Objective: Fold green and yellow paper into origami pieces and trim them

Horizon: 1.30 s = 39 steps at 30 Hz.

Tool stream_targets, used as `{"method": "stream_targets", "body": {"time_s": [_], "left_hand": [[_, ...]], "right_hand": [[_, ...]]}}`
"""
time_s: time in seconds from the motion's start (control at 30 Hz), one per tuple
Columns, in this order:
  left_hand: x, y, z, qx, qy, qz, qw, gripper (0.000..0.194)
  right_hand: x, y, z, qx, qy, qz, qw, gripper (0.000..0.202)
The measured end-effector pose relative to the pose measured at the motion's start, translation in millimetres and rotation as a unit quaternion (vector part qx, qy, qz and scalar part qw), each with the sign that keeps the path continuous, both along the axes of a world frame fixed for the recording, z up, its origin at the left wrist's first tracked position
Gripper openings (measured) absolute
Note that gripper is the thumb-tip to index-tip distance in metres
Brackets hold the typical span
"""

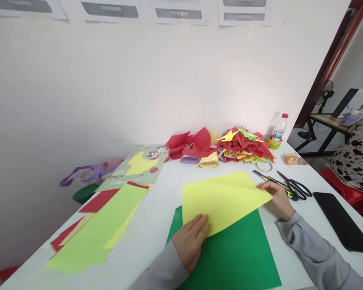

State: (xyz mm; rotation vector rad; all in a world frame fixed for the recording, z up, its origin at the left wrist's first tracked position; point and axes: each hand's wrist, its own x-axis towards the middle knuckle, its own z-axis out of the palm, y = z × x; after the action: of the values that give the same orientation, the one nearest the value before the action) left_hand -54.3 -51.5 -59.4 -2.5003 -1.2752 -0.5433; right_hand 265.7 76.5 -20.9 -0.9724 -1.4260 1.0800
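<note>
Yellow sheet (220, 199) over green sheet (238, 257), right hand (276, 197) pinching right corner, left hand (191, 241) flat on near edge, scissors (289, 181) crowding right.

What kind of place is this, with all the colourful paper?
Probably a craft room or paper workshop: the white table has scissors and a pile of folded paper shapes, and a person's right hand grips a yellow sheet.
</note>
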Motion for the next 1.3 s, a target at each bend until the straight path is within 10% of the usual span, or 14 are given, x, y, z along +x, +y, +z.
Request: {"method": "stream_targets", "body": {"time_s": [0.2, 0.5, 0.6, 0.8, 0.93, 1.13, 1.3], "left_hand": [[-19.9, -0.5, -8.1, 0.137, -0.108, -0.052, 0.983, 0.039], [0.7, -6.4, 49.4, -0.046, -0.085, -0.086, 0.992, 0.035], [4.0, 3.7, 53.3, -0.109, -0.102, -0.089, 0.985, 0.037], [27.9, 22.8, 50.8, -0.204, -0.176, -0.099, 0.958, 0.036], [18.6, 49.6, 55.2, -0.252, -0.228, -0.070, 0.938, 0.029], [-63.1, 102.0, 61.3, -0.212, -0.291, 0.145, 0.922, 0.026], [-65.9, 103.7, 35.6, -0.228, -0.311, 0.116, 0.915, 0.035]], "right_hand": [[2.2, 3.6, -4.4, -0.011, -0.026, -0.049, 0.998, 0.025], [7.0, -9.6, 2.8, 0.183, -0.159, -0.181, 0.953, 0.019], [0.6, -22.6, 11.6, 0.311, -0.250, -0.121, 0.909, 0.021], [-19.3, -37.8, 8.2, 0.363, -0.349, 0.218, 0.836, 0.068], [-22.0, -37.2, 2.3, 0.345, -0.397, 0.242, 0.816, 0.028], [-19.9, -36.6, 5.2, 0.337, -0.399, 0.236, 0.819, 0.020], [-22.3, -40.0, 10.1, 0.346, -0.392, 0.238, 0.818, 0.022]]}}
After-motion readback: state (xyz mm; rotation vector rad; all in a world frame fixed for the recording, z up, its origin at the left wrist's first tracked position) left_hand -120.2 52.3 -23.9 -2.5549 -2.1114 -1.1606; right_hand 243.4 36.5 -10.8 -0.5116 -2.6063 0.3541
